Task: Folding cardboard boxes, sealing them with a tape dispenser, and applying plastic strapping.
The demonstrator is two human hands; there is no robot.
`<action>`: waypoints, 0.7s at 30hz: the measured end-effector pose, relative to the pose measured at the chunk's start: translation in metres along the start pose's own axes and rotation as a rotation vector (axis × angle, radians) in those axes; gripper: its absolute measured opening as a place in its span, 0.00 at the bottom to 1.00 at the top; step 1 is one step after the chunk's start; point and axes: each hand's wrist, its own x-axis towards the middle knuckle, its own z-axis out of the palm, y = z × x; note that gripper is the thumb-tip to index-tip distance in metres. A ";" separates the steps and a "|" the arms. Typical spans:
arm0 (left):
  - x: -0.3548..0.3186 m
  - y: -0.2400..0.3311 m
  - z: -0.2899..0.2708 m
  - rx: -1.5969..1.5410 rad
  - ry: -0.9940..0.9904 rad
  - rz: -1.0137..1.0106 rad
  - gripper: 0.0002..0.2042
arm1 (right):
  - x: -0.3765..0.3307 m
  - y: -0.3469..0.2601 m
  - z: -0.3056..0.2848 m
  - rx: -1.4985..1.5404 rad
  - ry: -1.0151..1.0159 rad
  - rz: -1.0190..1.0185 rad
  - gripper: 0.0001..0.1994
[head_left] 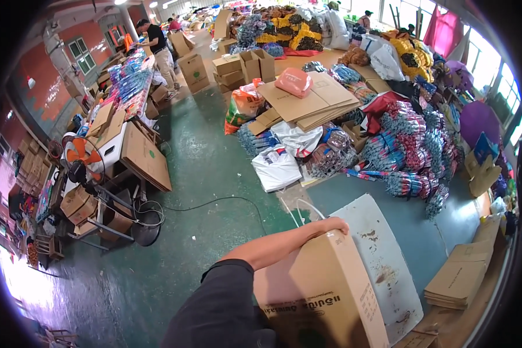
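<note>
My left arm, in a black sleeve, reaches across a large brown cardboard box [307, 278] at the lower middle. At the box's far upper corner, my left hand [334, 225] is closed over the edge, its fingers partly hidden. Dark print runs upside down along the box's side, and a strip of tape shows at its top corner. A stained, pale flat board [383, 255] lies just right of the box. White strapping [308, 210] loops up behind the hand. My right hand is out of sight.
Flattened cartons [461, 275] are stacked at right. Bundled umbrellas [400, 156] pile up beyond the board. A standing fan [82, 153] is at left, its black cable [214, 200] trailing over the green floor. A co-worker [156, 46] stands beside a long table at far left.
</note>
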 end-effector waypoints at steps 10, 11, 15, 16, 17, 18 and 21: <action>0.090 0.035 0.041 0.109 0.207 -0.434 0.23 | -0.013 -0.011 -0.054 0.072 0.120 -0.013 0.30; 0.089 0.035 0.044 0.210 0.224 -0.412 0.22 | -0.016 -0.008 -0.059 0.073 0.122 -0.005 0.30; 0.085 0.037 0.051 0.308 0.254 -0.367 0.20 | -0.034 0.007 -0.081 0.089 0.135 0.022 0.30; 0.084 0.037 0.054 0.310 0.260 -0.351 0.19 | -0.041 0.010 -0.086 0.096 0.140 0.026 0.30; 0.082 0.038 0.053 0.309 0.252 -0.360 0.19 | -0.049 0.012 -0.091 0.105 0.145 0.028 0.30; 0.079 0.039 0.050 0.296 0.268 -0.371 0.19 | -0.056 0.014 -0.090 0.118 0.150 0.029 0.30; 0.078 0.033 0.047 0.281 0.282 -0.400 0.18 | -0.069 0.022 -0.102 0.159 0.146 0.019 0.30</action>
